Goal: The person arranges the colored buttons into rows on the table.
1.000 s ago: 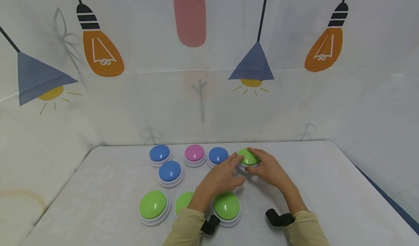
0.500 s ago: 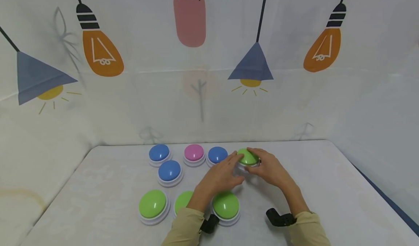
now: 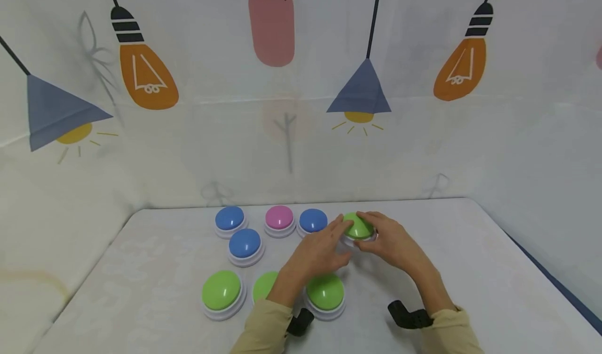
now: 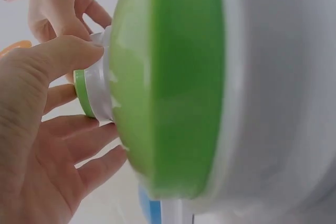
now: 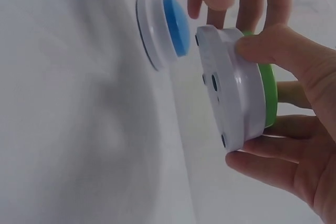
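A push button with a green dome and white base is off the table at the back right; its underside with small holes shows in the right wrist view. My right hand grips this green button, thumb on the base and fingers on the far side. From the left, my left hand reaches toward it with extended fingers, the fingertips right at the dome's edge and the thumb apart from it. Under my left wrist stands another green button, which looms large in the left wrist view.
Left of the held button, a blue button and a pink button stand at the back. Two more blue buttons are farther left. In front sit a green button and another partly hidden by my left forearm. A printed cloth wall rises behind.
The view shifts slightly. Both hands stay nearly in place around the green button, which remains held in my right hand.
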Demonstrator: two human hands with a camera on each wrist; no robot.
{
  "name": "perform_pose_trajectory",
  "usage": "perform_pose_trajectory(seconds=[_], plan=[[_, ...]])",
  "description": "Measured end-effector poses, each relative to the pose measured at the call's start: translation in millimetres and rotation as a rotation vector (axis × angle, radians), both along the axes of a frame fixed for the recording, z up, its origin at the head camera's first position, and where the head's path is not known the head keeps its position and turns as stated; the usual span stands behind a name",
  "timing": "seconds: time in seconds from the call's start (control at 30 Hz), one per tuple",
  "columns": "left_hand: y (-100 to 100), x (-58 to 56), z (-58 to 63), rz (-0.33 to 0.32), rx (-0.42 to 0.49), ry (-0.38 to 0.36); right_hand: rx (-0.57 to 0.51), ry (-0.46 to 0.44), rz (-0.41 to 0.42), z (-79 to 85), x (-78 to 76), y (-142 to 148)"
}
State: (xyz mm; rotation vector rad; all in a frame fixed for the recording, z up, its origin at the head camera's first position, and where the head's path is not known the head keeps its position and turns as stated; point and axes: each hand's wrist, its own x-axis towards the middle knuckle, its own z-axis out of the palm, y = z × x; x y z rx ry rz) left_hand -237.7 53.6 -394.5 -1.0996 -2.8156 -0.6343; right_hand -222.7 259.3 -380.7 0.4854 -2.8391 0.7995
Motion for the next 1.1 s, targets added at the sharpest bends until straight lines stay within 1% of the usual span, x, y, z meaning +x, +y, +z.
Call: perform_pose_trajectory(seconds=[0.1, 0.17, 0.33, 0.4, 0.6, 0.73, 0.93, 1.1], plan=[[-0.7, 5.8, 0.8, -0.022, -0.029, 0.050, 0.001, -0.007, 0.008, 2.0, 8.1, 2.0], [-0.3, 10.4, 2.3, -0.034, -0.045, 0.061, -0.002, -0.021, 0.012, 3.7, 14.8, 4.3], [1.5, 21.6, 4.8, -0.066, -0.097, 0.057, -0.017, -0.067, 0.019, 3.3, 30.0, 9.3], [2.6, 25.5, 5.1, -0.078, -0.116, 0.066, -0.024, -0.078, 0.026, 2.4, 34.8, 10.8], [4.8, 37.8, 4.3, -0.108, -0.153, 0.064, -0.045, -0.084, 0.031, 0.2, 49.4, 14.3], [5.6, 45.4, 2.5, -0.124, -0.185, 0.078, -0.024, -0.078, 0.019, -3.6, 59.5, 14.0], [5.5, 54.8, -2.4, -0.159, -0.193, 0.129, 0.016, -0.084, 0.001, -5.3, 74.4, 14.6], [6.6, 62.1, -3.8, -0.180, -0.196, 0.139, 0.022, -0.085, -0.008, -5.7, 85.7, 14.2]])
